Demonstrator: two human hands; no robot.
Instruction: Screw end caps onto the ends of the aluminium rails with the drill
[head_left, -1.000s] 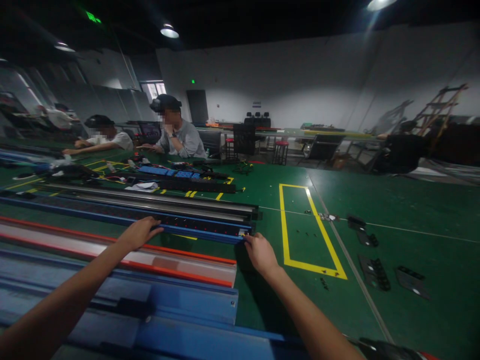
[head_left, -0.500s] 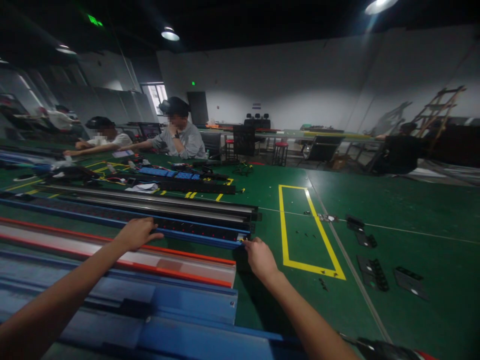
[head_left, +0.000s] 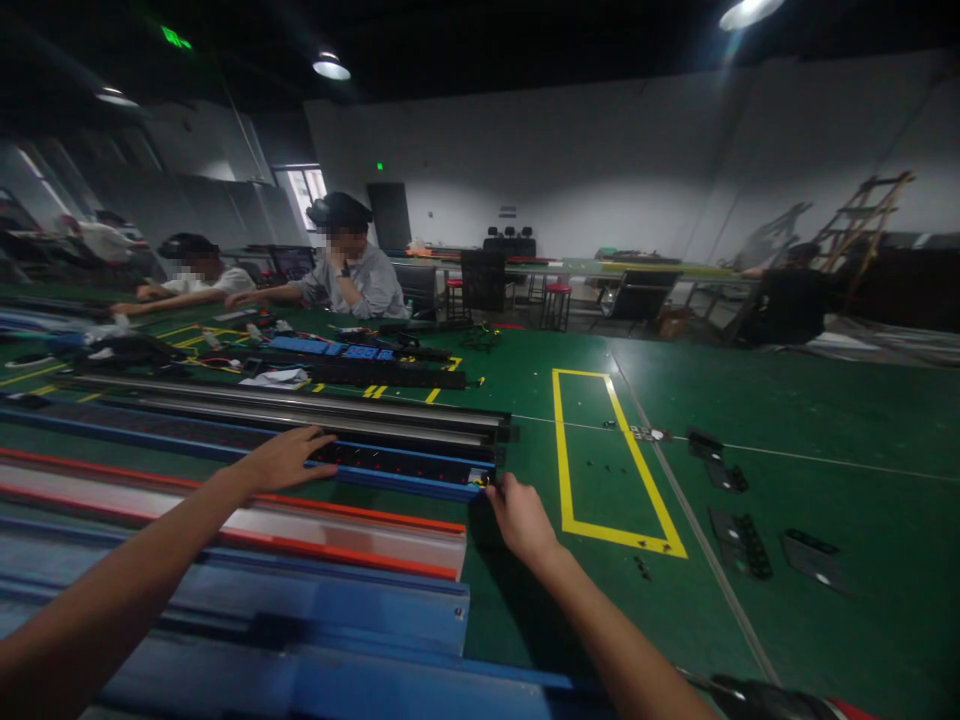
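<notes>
A long blue channel [head_left: 420, 483] holds a black strip [head_left: 397, 463] dotted with small red marks. Over the channel lies my left hand [head_left: 289, 460], its fingers stretched out and thumb apart, and I see nothing held in it. At the channel's right end, my right hand [head_left: 523, 515] has its thumb and fingers pinched together, close to a small pale piece with yellow wires [head_left: 478, 478]. What sits between those fingertips is too small to make out. Behind the channel run black and silver rails [head_left: 420, 425].
Nearer me lie an orange-edged white channel [head_left: 405, 540] and wide blue panels [head_left: 390, 615]. A yellow tape rectangle [head_left: 568, 480] marks the green table, with black brackets [head_left: 739, 540] and small screws [head_left: 643, 568] to the right. A co-worker [head_left: 367, 275] sits across the table.
My left hand has slid slightly right and up, and its fingers have stretched out more. My right hand stays at the channel's end. The view has shifted a little.
</notes>
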